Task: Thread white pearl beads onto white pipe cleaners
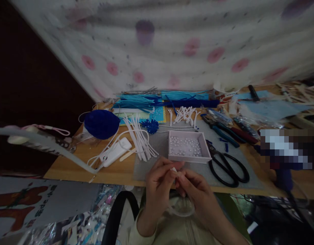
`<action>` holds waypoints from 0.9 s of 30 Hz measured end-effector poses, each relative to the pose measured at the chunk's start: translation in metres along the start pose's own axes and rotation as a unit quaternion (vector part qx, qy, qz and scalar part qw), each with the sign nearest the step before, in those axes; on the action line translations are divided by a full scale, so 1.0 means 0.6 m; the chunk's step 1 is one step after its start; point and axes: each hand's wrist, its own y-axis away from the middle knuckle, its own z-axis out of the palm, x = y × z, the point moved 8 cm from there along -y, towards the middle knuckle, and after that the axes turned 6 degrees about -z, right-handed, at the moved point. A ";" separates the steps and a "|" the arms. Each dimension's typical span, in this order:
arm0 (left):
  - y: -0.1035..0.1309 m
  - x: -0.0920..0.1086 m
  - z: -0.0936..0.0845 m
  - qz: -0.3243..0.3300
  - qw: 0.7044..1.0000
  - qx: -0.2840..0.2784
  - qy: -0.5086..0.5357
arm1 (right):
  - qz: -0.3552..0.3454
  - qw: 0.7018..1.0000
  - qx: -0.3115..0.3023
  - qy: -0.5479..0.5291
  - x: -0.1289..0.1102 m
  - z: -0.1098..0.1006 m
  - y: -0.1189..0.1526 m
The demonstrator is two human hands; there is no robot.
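My left hand [159, 180] and my right hand [196, 187] meet over the table's front edge, fingers pinched together. Between the fingertips shows the small end of a white pipe cleaner [174, 169]. A pale loop [182, 213] hangs below the hands; whether it belongs to the same piece I cannot tell. Just beyond the hands stands a white box [190, 159] with small white pearl beads [185, 146] in it. White pipe cleaners [140, 139] lie in a loose bundle to the left, and bent white pieces [185, 115] lie behind the box.
Black-handled scissors [230, 170] and pliers [227, 134] lie right of the box. A blue tinsel-like flower [151, 126], a white power bank [116, 151] and a dark blue round object [102, 124] are at left. Blue pipe cleaners [136, 102] lie behind. A purple glue gun [283, 177] stands far right.
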 end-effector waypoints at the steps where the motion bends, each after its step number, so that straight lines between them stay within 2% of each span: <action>1: 0.002 0.003 0.000 0.011 1.000 -0.004 0.000 | -0.009 1.000 -0.006 0.004 -0.002 0.001 0.001; 9: 0.018 0.024 0.004 0.062 0.997 -0.044 -0.001 | -0.045 0.998 -0.042 0.026 -0.018 0.012 0.008; 11: 0.017 0.022 0.000 0.045 0.998 -0.030 0.024 | -0.043 0.998 -0.038 0.032 -0.015 0.011 0.007; 14: 0.007 0.001 -0.013 -0.025 0.992 0.026 0.117 | -0.008 0.998 -0.062 0.029 0.007 0.015 0.006; 17: -0.010 -0.026 -0.028 -0.083 0.969 0.092 0.215 | 0.043 0.995 -0.092 -0.005 0.038 0.015 0.010; 22: -0.037 -0.060 -0.050 -0.174 0.899 0.192 0.353 | 0.044 0.999 -0.014 -0.016 0.042 -0.025 0.013; 24: -0.042 -0.061 -0.051 -0.203 0.871 0.213 0.394 | 0.036 0.999 -0.007 -0.025 0.032 -0.031 0.016; 27: -0.047 -0.057 -0.040 -0.242 0.837 0.214 0.442 | 0.042 0.998 -0.002 -0.042 0.024 -0.037 0.023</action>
